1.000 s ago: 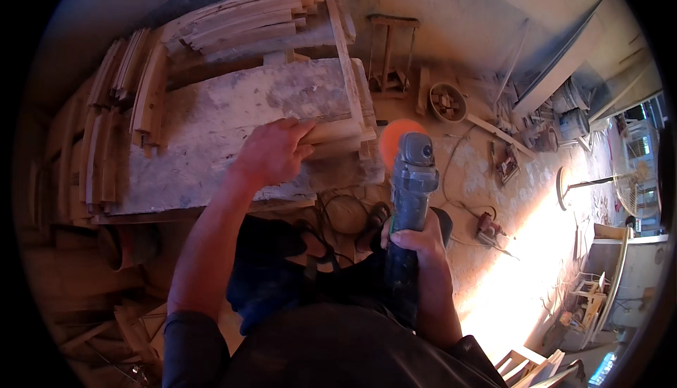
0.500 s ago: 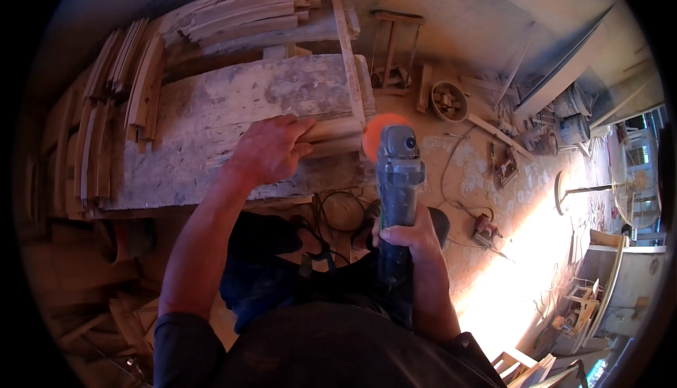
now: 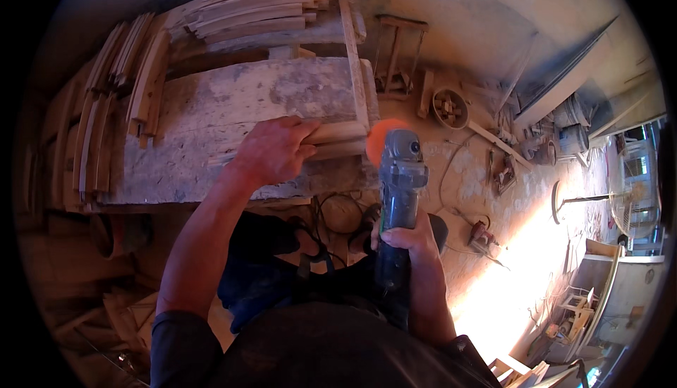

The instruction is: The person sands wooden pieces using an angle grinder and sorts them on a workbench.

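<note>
My left hand (image 3: 273, 151) grips two short wooden strips (image 3: 340, 133) side by side on the worn workbench (image 3: 226, 99), thumb and fingers closed over their left part. In my right hand (image 3: 410, 238) is a grey angle grinder (image 3: 400, 201), held upright by its body with the fingers wrapped round it. Its orange disc (image 3: 378, 138) faces the strips' right end at the bench edge and appears to touch it. The underside of the grip on the strips is hidden by my left hand.
Stacked wooden strips (image 3: 247, 16) lie along the bench's far side, with more piles (image 3: 147, 88) at its left. A narrow batten (image 3: 352, 57) crosses the right end. On the floor stand a bucket of offcuts (image 3: 450, 108), a red power tool (image 3: 482, 238) with a cord and a fan (image 3: 631, 201).
The view has shifted slightly. The grinder's head sits a touch lower and the disc stays at the strips' end. Both hands keep their holds.
</note>
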Action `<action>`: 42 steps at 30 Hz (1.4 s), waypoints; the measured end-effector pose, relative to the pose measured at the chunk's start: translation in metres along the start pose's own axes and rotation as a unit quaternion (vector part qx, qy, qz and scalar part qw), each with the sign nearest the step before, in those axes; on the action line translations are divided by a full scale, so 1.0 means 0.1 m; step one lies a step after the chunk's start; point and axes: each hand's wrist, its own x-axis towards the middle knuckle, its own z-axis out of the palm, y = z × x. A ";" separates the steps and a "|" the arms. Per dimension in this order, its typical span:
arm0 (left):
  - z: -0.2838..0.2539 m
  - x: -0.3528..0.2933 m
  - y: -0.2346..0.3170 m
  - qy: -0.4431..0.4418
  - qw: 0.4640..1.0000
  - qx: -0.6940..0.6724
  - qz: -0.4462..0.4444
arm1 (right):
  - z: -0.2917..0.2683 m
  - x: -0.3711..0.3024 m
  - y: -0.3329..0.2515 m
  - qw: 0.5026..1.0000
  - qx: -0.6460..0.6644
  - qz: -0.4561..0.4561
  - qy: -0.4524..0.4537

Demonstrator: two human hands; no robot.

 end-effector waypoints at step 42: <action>0.05 0.43 -0.20 -0.013 1.000 0.001 0.010 | -0.70 0.57 0.45 0.997 0.004 -0.078 -0.027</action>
